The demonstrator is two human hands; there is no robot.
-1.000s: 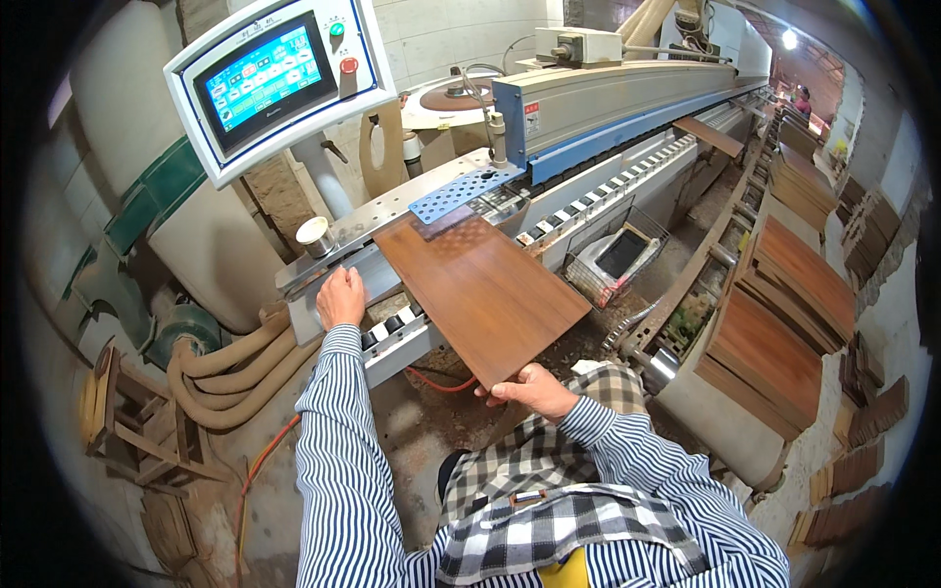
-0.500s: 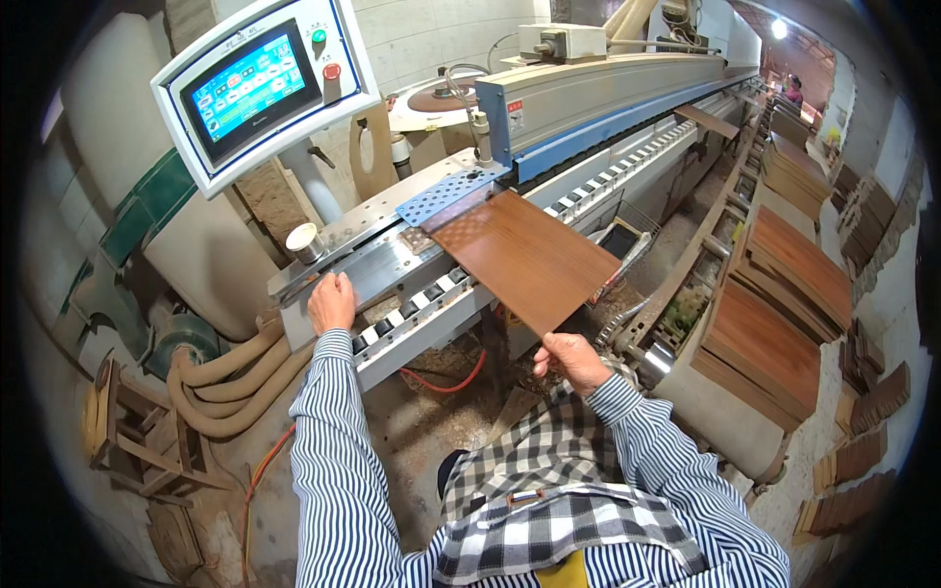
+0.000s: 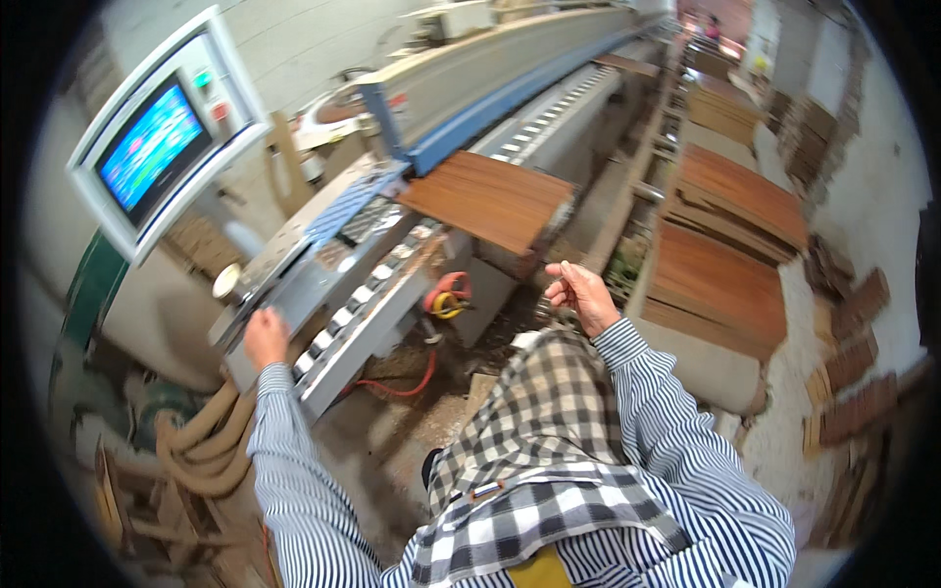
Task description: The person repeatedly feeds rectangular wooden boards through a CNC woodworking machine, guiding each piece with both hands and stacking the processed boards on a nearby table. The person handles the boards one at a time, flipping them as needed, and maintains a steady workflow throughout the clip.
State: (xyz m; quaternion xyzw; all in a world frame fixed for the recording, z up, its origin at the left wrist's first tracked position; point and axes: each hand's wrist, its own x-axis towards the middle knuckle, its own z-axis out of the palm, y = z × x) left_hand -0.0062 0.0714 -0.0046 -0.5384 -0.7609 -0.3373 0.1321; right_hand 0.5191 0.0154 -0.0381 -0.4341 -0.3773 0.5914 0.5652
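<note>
A brown wood-grain board point(image 3: 490, 201) lies with its left end at the blue perforated plate point(image 3: 353, 204) of a long edge-banding machine. The board's right part sticks out over the near side. My right hand point(image 3: 583, 297) is in the air just off the board's near corner, fingers loosely bent and apart, holding nothing. At the machine's near end, my left hand point(image 3: 266, 338) rests by the metal bed point(image 3: 299, 291), its fingers curled together and somewhat blurred. I see nothing in it. A small pale round cup point(image 3: 228, 283) stands just beyond that hand.
A control panel point(image 3: 162, 142) with a lit screen stands at left. Stacks of brown boards point(image 3: 720, 284) lie beside a roller track on the right. Thick hoses point(image 3: 201, 446) and a red hose point(image 3: 402, 384) are low beside the machine. Far off is another person point(image 3: 713, 27).
My right hand has let go of the board's near corner. The board has moved farther along the machine, away from me. The whole view has swung to the right.
</note>
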